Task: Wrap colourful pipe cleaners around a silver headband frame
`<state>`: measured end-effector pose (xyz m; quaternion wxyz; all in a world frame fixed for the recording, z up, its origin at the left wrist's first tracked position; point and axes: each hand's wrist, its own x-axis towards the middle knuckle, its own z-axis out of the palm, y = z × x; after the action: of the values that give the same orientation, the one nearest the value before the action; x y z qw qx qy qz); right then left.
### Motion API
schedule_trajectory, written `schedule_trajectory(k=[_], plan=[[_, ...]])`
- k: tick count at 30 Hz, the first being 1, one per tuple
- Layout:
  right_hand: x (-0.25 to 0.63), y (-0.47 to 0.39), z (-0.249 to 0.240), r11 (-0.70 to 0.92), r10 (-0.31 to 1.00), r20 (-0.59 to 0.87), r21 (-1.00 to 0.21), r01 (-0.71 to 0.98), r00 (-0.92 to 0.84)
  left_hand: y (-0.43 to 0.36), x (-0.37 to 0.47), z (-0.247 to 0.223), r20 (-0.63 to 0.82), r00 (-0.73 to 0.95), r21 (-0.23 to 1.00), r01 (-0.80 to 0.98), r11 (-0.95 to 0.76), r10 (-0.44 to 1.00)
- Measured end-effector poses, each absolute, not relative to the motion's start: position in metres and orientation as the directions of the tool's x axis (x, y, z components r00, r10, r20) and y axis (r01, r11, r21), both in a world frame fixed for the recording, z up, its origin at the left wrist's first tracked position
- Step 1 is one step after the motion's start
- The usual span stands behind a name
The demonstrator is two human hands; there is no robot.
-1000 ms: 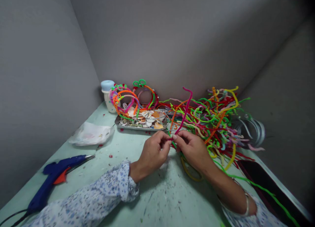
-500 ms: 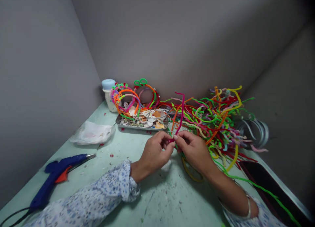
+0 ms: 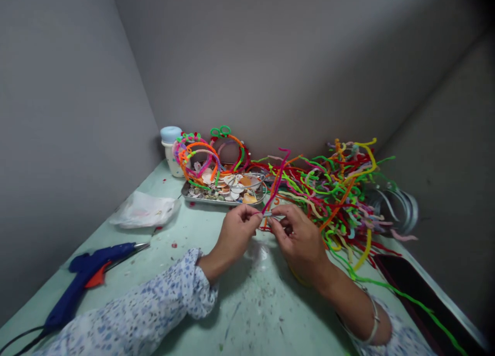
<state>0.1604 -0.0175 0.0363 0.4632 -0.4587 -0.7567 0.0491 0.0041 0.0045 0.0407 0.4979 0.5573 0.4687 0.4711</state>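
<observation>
My left hand [image 3: 236,233] is closed, thumb and finger pinching the lower end of a magenta pipe cleaner [image 3: 277,185]. The pipe cleaner slants up to the right, its top bent over. My right hand [image 3: 301,237] is closed too, its fingertips on a thin grey metal strip [image 3: 267,215] that reaches across to the left fingertips. The magenta pipe cleaner crosses the strip there. How far it goes round the strip is too small to tell. Most of the strip is hidden by my right hand.
Behind my hands, a metal tray [image 3: 209,201] holds shells and pipe-cleaner headbands [image 3: 201,163] beside a blue-lidded jar [image 3: 172,150]. A tangle of pipe cleaners [image 3: 328,186] and grey metal bands [image 3: 406,212] lie right. A phone [image 3: 417,299], glue gun [image 3: 83,278] and plastic bag [image 3: 145,210] flank my arms.
My left hand has drawn slightly left, opening a gap between my hands where the grey strip shows. The magenta pipe cleaner leans further and its lower end has shifted left.
</observation>
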Motion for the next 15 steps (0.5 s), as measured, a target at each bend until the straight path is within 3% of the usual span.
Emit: schedule_trajectory(k=[4,15], plan=[[0.160,-0.017,0.037,0.657,0.670,0.709,-0.428,0.620,-0.221,0.003,0.005,0.041,0.059,0.147,0.998,0.019,-0.063,0.987],[0.161,-0.017,0.040,0.673,0.621,0.755,-0.377,0.636,-0.209,-0.006,0.005,0.051,0.089,0.217,0.993,-0.096,-0.070,0.972]])
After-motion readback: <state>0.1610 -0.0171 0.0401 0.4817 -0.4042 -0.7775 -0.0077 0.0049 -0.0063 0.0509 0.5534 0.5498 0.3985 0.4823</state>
